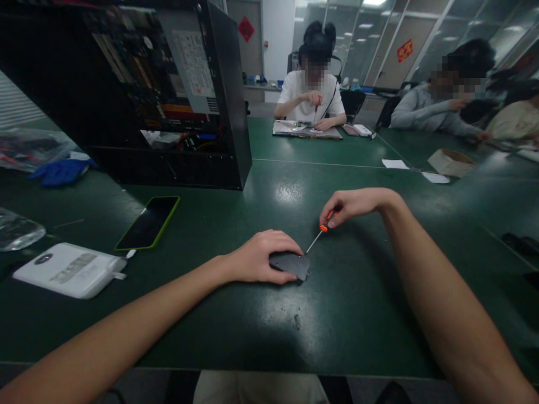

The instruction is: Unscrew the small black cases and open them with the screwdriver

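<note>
A small dark grey flat piece (291, 264), perhaps a cover plate, lies on the green table (202, 331). My left hand (263, 255) grips it from the left, fingers along the far edge and thumb along the near edge. My right hand (347, 207) is closed around the orange and black handle of a screwdriver (314, 241). Its thin metal shaft slants down to the left, with the tip at the far right edge of the grey piece. Whether the tip sits in a screw is too small to tell. Dark crumbs (297, 320) lie nearer to me.
An opened black computer case (227, 112) stands at the back left. On the left lie a green-edged phone (148, 223), a white power bank (71, 270) and a blue glove (59, 171). Across the table a person (312, 92) holds a red screwdriver; others sit at the right.
</note>
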The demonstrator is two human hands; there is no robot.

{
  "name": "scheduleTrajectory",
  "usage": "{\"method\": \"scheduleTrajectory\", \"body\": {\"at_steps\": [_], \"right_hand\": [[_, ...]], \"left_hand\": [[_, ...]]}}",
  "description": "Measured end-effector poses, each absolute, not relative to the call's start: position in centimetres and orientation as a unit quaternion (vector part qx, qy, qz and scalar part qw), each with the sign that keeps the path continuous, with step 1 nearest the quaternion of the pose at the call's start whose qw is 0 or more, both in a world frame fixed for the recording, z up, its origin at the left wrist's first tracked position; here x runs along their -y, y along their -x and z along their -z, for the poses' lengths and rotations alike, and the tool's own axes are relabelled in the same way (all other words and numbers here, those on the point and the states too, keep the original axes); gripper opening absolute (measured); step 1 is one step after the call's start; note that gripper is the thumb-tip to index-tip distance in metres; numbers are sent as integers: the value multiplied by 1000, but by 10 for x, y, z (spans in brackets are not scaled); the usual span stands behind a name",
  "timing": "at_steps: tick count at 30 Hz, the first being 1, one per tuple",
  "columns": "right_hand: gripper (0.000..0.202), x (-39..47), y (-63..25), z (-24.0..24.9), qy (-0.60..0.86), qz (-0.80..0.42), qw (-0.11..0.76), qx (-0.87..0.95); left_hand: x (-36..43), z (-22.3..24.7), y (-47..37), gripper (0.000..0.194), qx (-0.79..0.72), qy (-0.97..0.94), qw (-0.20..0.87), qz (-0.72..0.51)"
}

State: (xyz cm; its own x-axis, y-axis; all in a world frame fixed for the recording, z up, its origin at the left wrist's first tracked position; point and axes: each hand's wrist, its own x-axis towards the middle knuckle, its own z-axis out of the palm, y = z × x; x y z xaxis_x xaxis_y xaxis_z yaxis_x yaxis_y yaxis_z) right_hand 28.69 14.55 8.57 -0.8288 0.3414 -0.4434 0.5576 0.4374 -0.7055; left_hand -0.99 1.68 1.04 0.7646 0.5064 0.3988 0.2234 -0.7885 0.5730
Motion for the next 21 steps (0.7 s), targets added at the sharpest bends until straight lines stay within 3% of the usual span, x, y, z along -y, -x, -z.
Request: {"method": "scheduleTrajectory", "body": {"at_steps": [5,10,21], "right_hand": [[49,-154,-288,-69,-275,472,138,-826],[52,-149,-290,-86,-288,461,159,-824],[25,-91,-248,-139,-292,276,81,-912]], "left_hand": [[-18,-11,11,44,-190,-913,251,-260],[-17,-16,11,42,-188,-922,228,-251],[-17,-14,10,42,-176,-913,248,-271]]}}
